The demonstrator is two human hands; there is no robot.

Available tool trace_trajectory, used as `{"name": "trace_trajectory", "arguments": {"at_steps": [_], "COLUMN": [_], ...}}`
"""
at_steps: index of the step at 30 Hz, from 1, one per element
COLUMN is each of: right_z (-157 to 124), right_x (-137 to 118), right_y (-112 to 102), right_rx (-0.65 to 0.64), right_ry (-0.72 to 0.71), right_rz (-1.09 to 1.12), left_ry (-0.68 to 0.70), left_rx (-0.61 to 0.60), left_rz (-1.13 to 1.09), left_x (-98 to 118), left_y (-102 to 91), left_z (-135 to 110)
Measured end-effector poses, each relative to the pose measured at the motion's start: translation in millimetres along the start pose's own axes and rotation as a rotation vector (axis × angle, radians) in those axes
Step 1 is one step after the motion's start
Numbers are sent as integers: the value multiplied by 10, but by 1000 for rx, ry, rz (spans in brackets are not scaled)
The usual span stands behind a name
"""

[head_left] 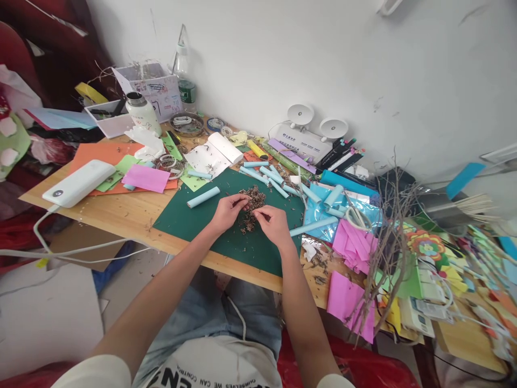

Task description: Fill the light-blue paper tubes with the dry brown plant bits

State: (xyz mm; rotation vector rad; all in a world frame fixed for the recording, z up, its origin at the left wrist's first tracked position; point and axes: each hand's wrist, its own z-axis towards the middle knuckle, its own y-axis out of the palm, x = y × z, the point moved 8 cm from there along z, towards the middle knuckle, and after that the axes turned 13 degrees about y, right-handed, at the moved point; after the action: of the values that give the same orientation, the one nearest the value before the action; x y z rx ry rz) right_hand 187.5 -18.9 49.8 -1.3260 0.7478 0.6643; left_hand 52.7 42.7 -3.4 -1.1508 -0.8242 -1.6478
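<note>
A pile of brown, crumbled bits that look like dried leaves (pixel 252 198) lies on a dark green sheet (pixel 183 220). At its left side my left hand (pixel 228 212) pinches thumb and forefinger together over some of the bits. My right hand (pixel 273 222) is pinched in the same way at the lower right of the pile. The small pieces between the fingertips are hard to make out. To the left of my hands is a light blue paper tube (pixel 203 197), and several more blue tubes (pixel 278 186) lie behind the pile.
A white power bank (pixel 78 183) with a cable sits at the left edge. Pink paper (pixel 355 245) and upright dry twigs (pixel 390 242) crowd the right. Behind stand a white bottle (pixel 143 113), an emergency light (pixel 301 141) and a yellow marker (pixel 257 150).
</note>
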Motion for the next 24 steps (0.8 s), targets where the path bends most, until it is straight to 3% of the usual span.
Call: {"name": "trace_trajectory", "arguments": {"at_steps": [7, 15, 21, 24], "right_z": [-25, -87, -62, -17], "right_x": [-34, -122, -80, 59], "right_y": [-51, -32, -55, -51], "right_rx": [177, 304, 293, 258], "right_ry": [1, -207, -103, 59], "right_rz": [95, 10, 78, 196], "left_ry": [16, -5, -6, 13], "left_rx": [-83, -95, -104, -112], "left_rz": [19, -85, -58, -16], "left_x": [101, 105, 63, 56], "left_y": [55, 94, 66, 66], "left_z": [-16, -20, -14, -17]}}
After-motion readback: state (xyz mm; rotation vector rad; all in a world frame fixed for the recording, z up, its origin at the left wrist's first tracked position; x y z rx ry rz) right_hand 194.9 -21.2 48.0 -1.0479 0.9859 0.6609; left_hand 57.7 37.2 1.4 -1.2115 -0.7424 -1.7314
